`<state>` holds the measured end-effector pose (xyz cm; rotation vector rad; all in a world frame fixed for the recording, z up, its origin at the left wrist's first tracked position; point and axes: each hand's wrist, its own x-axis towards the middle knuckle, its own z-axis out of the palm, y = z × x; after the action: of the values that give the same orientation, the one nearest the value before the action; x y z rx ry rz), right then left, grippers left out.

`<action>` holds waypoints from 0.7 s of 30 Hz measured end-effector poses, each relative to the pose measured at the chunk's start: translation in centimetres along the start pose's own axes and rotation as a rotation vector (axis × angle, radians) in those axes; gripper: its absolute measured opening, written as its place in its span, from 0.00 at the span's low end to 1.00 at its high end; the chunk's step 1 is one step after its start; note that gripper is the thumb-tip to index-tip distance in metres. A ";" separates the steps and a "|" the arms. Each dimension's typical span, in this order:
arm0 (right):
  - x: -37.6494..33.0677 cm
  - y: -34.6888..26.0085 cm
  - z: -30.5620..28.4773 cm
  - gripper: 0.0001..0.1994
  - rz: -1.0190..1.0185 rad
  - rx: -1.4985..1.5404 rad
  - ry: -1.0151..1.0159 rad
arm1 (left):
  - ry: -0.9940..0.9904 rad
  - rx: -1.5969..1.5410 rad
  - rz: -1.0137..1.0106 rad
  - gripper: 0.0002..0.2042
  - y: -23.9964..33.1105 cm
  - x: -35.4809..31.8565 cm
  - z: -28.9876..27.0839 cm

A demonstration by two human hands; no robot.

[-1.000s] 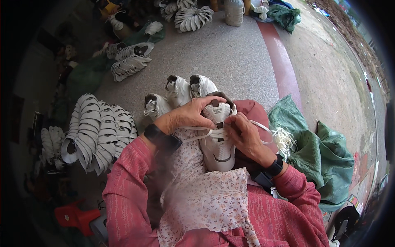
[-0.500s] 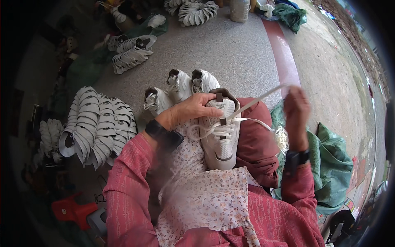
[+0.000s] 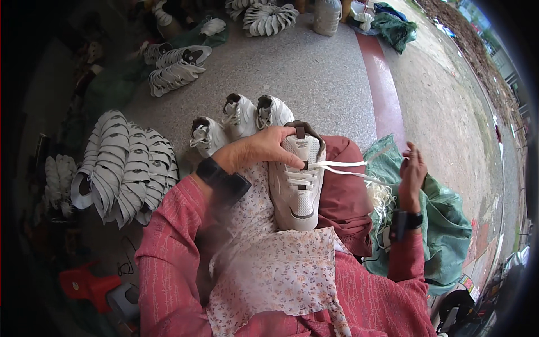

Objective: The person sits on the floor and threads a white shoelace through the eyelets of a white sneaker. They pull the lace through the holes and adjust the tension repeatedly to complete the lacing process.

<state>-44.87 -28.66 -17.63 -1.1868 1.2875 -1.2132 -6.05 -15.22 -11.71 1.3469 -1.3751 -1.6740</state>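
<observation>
An off-white sneaker (image 3: 295,205) with brown trim rests on my lap, its toe toward me. My left hand (image 3: 264,147) grips the upper around the tongue, thumb pressed near the top eyelets. White shoelaces (image 3: 343,164) are threaded across the front, and their loose ends trail to the right over my knee; the far tip is blurred. Off to the right, my right hand (image 3: 412,175) is raised with its fingers stretched and partly apart, apart from the shoe. Just beyond my left hand stand three similar laced sneakers (image 3: 240,117).
Stacked pale shoe uppers (image 3: 112,168) lie at left, with more stacks (image 3: 177,73) farther off. A bundle of white laces (image 3: 382,196) sits on green sacking (image 3: 446,230) at right. There is a red stool (image 3: 87,283) at lower left and a plastic jug (image 3: 327,17) at the far side.
My right hand has come down a little and its fingers have opened. The lace that was pulled taut up to it now hangs slack to the right. My left hand keeps its hold.
</observation>
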 end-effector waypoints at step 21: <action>-12.7 -3.5 12.8 0.05 -0.557 -0.387 -0.573 | 0.019 -0.111 -0.011 0.36 0.2 0.0 0.8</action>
<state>-31.30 -16.77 -14.23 -2.0935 0.7877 -0.8936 -6.84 -14.96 -11.52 1.3064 -1.2475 -1.7143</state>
